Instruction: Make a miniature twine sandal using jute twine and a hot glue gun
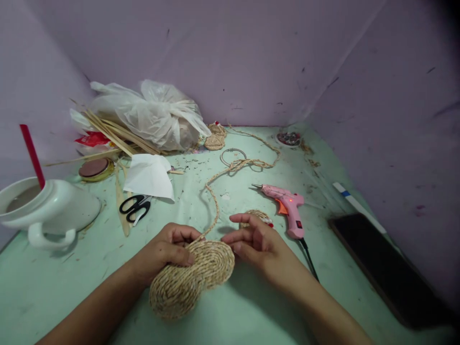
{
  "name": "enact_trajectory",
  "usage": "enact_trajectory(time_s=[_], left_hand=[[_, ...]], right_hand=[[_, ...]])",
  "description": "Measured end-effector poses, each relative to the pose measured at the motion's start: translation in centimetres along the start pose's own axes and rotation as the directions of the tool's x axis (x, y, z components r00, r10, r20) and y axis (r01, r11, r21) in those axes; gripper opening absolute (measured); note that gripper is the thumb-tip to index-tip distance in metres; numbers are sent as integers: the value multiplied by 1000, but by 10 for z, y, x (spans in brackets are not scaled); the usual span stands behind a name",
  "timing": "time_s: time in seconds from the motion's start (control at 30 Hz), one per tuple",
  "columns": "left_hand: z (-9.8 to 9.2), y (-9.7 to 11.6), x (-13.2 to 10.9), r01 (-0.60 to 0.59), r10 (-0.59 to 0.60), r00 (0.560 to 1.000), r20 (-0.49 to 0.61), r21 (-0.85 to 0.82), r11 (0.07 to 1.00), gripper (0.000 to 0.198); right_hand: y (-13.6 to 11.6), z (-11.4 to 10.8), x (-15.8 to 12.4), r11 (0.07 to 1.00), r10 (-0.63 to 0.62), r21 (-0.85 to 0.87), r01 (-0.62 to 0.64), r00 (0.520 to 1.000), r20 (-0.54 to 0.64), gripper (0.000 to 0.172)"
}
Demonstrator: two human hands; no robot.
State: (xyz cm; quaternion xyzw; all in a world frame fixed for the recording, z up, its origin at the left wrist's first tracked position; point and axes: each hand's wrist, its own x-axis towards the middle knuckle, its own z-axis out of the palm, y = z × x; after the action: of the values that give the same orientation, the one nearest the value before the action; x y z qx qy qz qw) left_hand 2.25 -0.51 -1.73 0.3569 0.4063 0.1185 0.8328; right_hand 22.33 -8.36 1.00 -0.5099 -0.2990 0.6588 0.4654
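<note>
A coiled straw-rope sole (194, 275), shaped like a figure eight, is held above the table by my left hand (168, 251). The thumb presses on its top face and the other fingers are partly hidden behind it. From its upper edge a loose braided rope (216, 206) runs away across the table. At the sole's right end is my right hand (257, 242), fingers apart and holding nothing; whether a fingertip touches the edge I cannot tell. Just behind that hand lies a small coiled straw piece (257, 215) with a red bit, partly covered. A pink glue gun (285, 203) lies to the right.
Black-handled scissors (135, 209), white paper (149, 177) and a white cup (64, 206) with a red straw stand left. Behind are a plastic bag (154, 115), straw strips (108, 129), a small straw sole (215, 138), and a metal ring (223, 155). A dark phone (384, 268) lies right.
</note>
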Motion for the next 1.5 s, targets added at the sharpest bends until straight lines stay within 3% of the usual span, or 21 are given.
enact_trajectory(time_s=[0.1,0.47,1.5], left_hand=[[0,1,0,-10,10,1000,-9,16,1000,31],[2,0,-1,-10,10,1000,-8,54,998,30],[8,4,-1,-10,8,1000,13,127,992,26]], right_hand=[[0,0,0,1000,4,-16,-3,999,53,40],[5,-1,2,990,-16,-140,20,999,29,41],[10,3,2,974,-32,-225,37,999,25,45]])
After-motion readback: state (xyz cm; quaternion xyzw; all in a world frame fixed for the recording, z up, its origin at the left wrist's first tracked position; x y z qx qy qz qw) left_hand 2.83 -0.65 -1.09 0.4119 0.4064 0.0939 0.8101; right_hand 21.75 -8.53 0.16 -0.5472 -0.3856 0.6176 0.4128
